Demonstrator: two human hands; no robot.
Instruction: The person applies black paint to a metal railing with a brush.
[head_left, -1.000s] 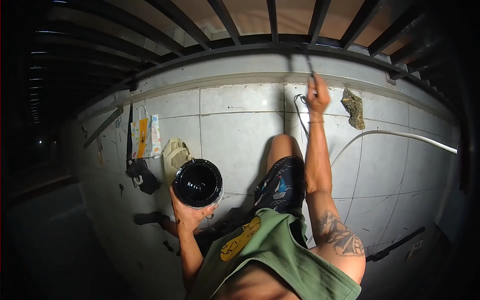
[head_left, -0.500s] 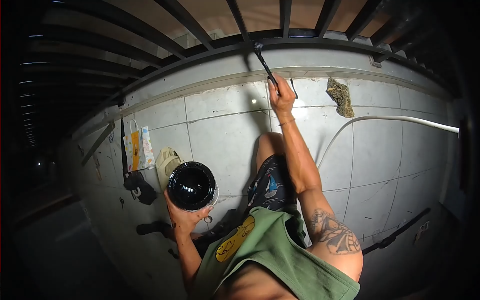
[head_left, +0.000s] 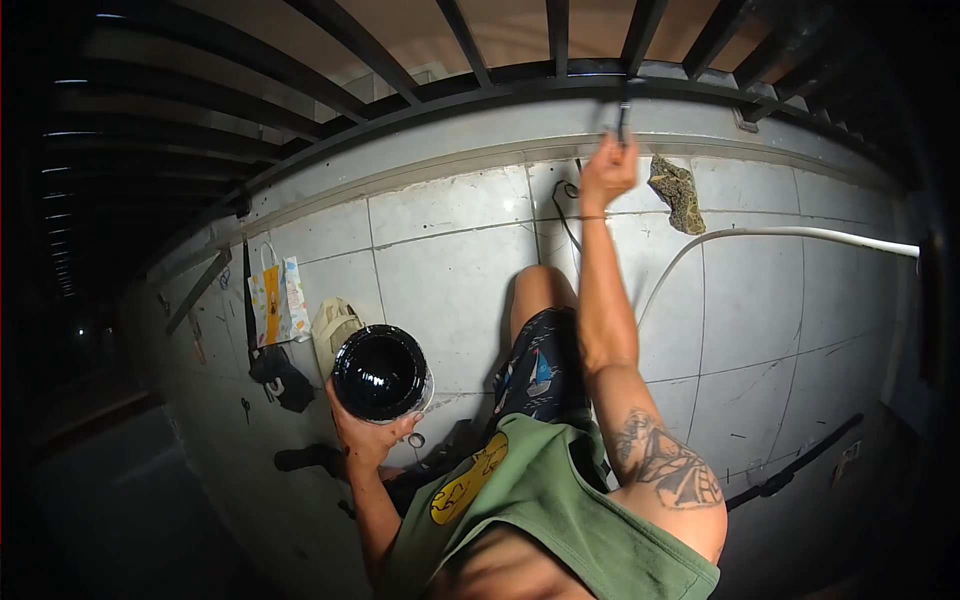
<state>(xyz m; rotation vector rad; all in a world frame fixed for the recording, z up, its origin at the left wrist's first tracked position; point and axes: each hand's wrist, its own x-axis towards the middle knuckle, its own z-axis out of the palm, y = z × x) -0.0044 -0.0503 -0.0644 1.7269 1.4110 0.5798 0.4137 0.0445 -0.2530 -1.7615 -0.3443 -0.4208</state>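
Observation:
My left hand (head_left: 370, 430) is wrapped round the lower side of a round can (head_left: 380, 373) that holds glossy black paint. Between the fingers of my right hand (head_left: 609, 172) is the handle of a brush (head_left: 624, 115), somewhat blurred. The brush's far end meets the lower rail of a black metal railing (head_left: 500, 85), near the foot of an upright bar. The bristles are too smeared to make out.
A mottled cloth (head_left: 677, 195) lies right of my right hand. A white hose (head_left: 790, 234) curves over the tiled floor. On the left are a patterned paper bag (head_left: 280, 300), a beige item (head_left: 334, 330) and a black item (head_left: 280, 378).
My right hand and the brush have moved to the right along the railing. My left hand and the can have stayed almost in place.

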